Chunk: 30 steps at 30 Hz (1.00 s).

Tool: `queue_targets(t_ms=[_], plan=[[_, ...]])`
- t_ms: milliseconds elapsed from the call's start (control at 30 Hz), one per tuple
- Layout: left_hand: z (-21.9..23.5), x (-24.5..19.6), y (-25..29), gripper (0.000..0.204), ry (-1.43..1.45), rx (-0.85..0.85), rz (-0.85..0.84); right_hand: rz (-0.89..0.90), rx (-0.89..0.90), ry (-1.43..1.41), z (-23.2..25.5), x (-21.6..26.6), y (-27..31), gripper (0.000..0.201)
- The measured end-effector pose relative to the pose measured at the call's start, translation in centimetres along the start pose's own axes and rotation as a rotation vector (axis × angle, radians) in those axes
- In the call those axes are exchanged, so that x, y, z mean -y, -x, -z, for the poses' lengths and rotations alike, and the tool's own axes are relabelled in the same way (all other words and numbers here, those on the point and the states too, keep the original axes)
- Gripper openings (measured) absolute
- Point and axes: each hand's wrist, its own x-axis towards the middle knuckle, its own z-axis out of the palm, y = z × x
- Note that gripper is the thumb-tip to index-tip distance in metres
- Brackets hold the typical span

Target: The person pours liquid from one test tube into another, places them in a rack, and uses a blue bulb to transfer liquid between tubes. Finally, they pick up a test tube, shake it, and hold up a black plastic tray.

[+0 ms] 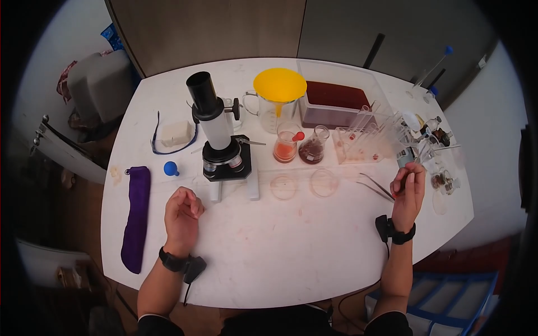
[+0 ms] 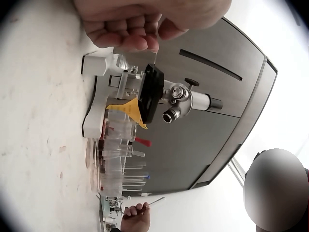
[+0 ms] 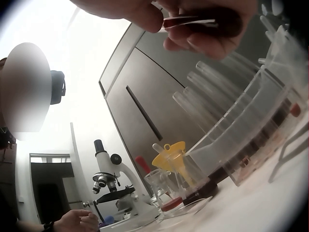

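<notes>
My left hand [image 1: 184, 215] rests low over the table, fingers loosely curled and holding nothing, just in front of a white and black microscope [image 1: 218, 133]. At the right, my right hand [image 1: 408, 193] is raised and pinches a thin flat slide-like piece [image 3: 193, 21] between thumb and fingers. It shows as a narrow strip in both wrist views, partly hidden by the fingers. Metal tweezers [image 1: 376, 186] lie just left of this hand. Beyond it stands a rack of test tubes [image 1: 358, 143]. Two shallow glass dishes [image 1: 283, 187] lie between the hands.
Behind the dishes stand a flask with orange-red liquid [image 1: 284, 151], a dark flask [image 1: 311, 152], and a yellow funnel [image 1: 280, 87] in a beaker. A plastic tub [image 1: 328, 117] is at the back. Safety glasses [image 1: 175, 150], a blue bulb [image 1: 170, 168] and a purple pouch [image 1: 136, 218] lie left.
</notes>
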Motion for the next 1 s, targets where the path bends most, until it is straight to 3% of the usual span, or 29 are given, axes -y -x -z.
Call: queue_targets(t_ms=[567,1000], plan=[[-0.2,-0.1,0.1,0.024,0.003,-0.020,0.004,-0.098,0.060,-0.113,0.0,-0.1,0.7,0.032],[-0.7,-0.3,0.5,0.022,-0.025,-0.020,-0.024,-0.133,-0.057,-0.092,0.4,0.3,0.6,0.049]])
